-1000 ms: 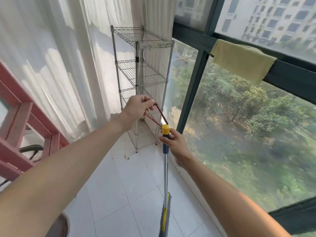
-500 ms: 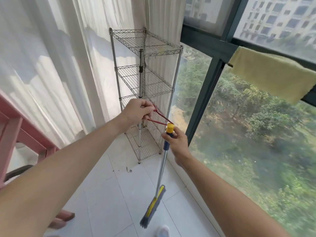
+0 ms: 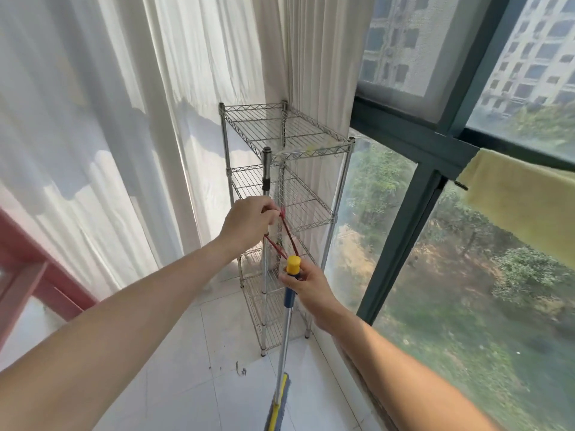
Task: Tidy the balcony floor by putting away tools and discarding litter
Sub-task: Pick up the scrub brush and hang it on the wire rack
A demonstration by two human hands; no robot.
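Left hand [image 3: 249, 223] pinches red loop [image 3: 284, 236] against front post of wire rack [image 3: 289, 181]. Right hand [image 3: 306, 283] grips broom [image 3: 287, 321] just under yellow cap, loop tied there. Broom near-upright, head low on tiled floor [image 3: 193, 368], close before rack. Litter bits [image 3: 241, 371] left of handle. Yellow cloth [image 3: 522, 206] on window rail, far right.

Shiny wire-metal rack [image 3: 289, 157], glossy floor tiles [image 3: 199, 384]

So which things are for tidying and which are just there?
For tidying: blue-handled, yellow-capped metal broom; its red cord loop; dark litter bits on the floor; silver wire rack, probably.
Just there: yellow cloth on the window rail; white curtains.
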